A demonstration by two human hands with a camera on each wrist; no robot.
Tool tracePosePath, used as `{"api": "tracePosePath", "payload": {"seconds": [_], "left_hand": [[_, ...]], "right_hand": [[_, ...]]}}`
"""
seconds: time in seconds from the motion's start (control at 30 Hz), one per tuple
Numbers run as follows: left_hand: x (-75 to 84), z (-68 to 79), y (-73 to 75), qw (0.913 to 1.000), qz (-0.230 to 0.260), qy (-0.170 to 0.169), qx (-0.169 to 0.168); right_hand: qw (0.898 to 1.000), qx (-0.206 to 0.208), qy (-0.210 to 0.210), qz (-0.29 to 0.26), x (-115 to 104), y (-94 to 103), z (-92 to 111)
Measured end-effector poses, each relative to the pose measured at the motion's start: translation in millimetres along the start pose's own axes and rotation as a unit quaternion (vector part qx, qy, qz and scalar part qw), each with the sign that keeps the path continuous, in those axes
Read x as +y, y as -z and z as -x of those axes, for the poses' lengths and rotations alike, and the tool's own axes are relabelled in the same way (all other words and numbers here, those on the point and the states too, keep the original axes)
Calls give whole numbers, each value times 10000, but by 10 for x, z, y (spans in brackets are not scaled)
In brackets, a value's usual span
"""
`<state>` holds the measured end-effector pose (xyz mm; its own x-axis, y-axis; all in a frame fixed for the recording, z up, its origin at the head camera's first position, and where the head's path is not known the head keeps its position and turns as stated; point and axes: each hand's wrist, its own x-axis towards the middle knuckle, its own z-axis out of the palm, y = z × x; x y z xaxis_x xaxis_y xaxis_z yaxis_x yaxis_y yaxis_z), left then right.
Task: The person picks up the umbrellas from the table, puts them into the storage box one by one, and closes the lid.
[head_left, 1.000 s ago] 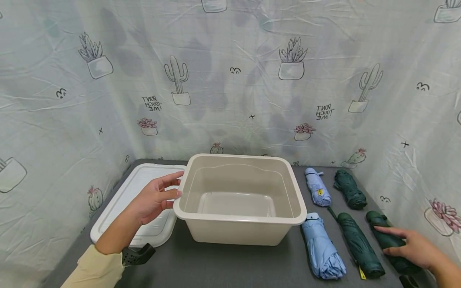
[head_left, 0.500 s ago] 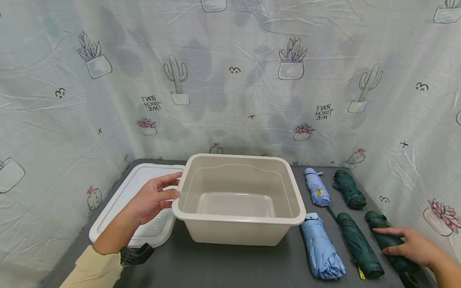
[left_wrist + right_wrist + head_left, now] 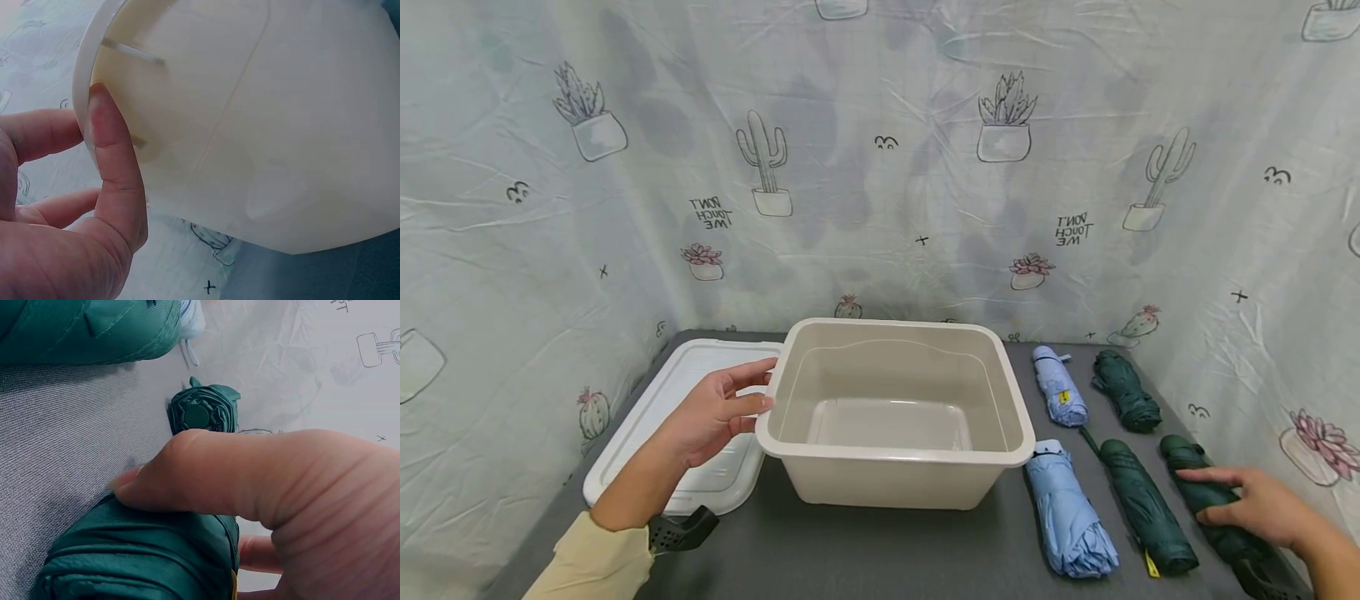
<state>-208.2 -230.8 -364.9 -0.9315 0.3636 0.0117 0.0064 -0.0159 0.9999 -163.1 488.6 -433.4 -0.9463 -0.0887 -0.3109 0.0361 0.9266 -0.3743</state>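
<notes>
My left hand point(image 3: 718, 417) holds the left rim of a beige plastic storage bin point(image 3: 887, 479). In the left wrist view, the thumb point(image 3: 115, 156) lies against the outside of the bin under the rim, with a finger at the rim's edge. At the right, my right hand point(image 3: 1255, 504) grips a dark green folded umbrella point(image 3: 1187, 461) lying on the table. The right wrist view has the thumb point(image 3: 187, 475) across its side and the other fingers partly hidden behind. Another green folded umbrella point(image 3: 1150, 508) lies just left of it.
A white lid point(image 3: 681, 383) lies left of the bin, partly behind my left arm. Between bin and right hand are two light blue folded umbrellas, one nearer point(image 3: 1071, 512) and one farther point(image 3: 1060, 387). A green umbrella point(image 3: 1127, 392) lies at the back right. Printed curtains point(image 3: 887, 192) enclose the grey table point(image 3: 850, 550).
The view has shifted very slightly. Both hands, the bin and the umbrellas stay essentially where they were.
</notes>
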Motion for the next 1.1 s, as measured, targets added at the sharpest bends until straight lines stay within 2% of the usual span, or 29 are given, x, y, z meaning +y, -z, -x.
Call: {"api": "tracePosePath", "payload": {"seconds": [0.37, 0.67, 1.1], "left_hand": [[4, 4, 14, 9999, 74, -78, 17], [-15, -1, 20, 9998, 127, -102, -64], [-4, -23, 29, 9998, 0, -123, -125]], "right_hand": [[9996, 136, 235, -68, -33, 32, -15], [9996, 81, 58, -276, -81, 10, -6], [9941, 251, 117, -1053, -113, 69, 3]]}}
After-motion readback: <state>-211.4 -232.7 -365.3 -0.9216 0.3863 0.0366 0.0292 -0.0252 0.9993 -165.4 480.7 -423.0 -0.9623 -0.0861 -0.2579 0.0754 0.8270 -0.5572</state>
